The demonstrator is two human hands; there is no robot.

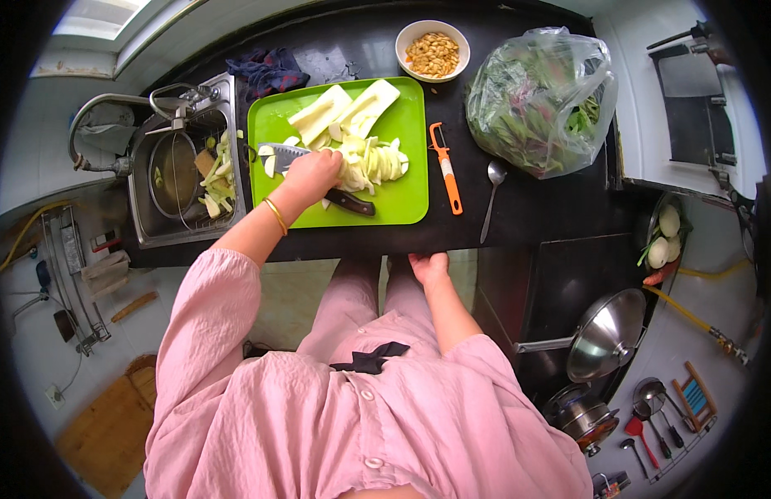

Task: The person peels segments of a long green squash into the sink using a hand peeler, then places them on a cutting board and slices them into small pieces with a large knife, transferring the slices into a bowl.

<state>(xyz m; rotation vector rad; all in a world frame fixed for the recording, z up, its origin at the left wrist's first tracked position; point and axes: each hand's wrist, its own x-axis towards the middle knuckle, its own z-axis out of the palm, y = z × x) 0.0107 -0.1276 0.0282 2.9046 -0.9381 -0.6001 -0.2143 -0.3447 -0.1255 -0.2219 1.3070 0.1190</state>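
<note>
My left hand is on the light green cutting board, its fingertips at the left side of a pile of pale green vegetable slices. Beneath that hand lies a kitchen knife, its blade pointing left and its dark handle to the right; whether the fingers grip anything is hidden. Two hollowed lengths of pale vegetable rest at the top of the board. A few loose slices sit by the blade. My right hand is low at the counter's front edge, its fingers partly hidden.
Right of the board are an orange peeler, a metal spoon and a plastic bag of leafy greens. A bowl of seeds stands behind. Peelings lie in the sink rack at left. A dark cloth is nearby.
</note>
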